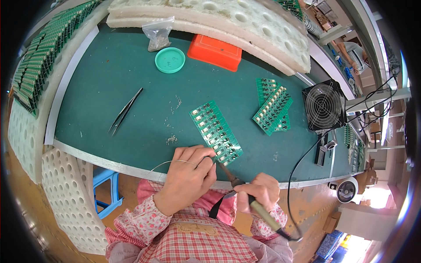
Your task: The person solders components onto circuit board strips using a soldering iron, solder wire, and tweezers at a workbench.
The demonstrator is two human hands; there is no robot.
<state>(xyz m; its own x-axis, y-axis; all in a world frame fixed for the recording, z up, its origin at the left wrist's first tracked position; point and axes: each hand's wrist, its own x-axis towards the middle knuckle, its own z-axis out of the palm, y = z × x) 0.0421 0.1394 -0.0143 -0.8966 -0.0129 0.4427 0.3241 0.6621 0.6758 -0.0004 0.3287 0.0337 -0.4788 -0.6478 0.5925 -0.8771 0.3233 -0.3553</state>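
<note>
Wire, thin and pale, sits pinched in curled fingers of left hand, its tail trailing left over the table edge; right hand wraps closed round handle of soldering iron, tip at lower left corner of green circuit board; contact of tip with board cannot be told, left fingertips crowd that corner; board lies tilted on green mat, just beyond both hands; black cable runs from iron up the right side, toward fan; around: one pair of tweezers at left, one teal lid, one clear bag and one orange-red tray toward the back; one black fan at right, beside crossed pile of boards, at least two in it; small white bits scattered left of the board, too tiny to count; foam block with round holes bounds the back; many more boards racked upper left, overlapping, count unclear.
</note>
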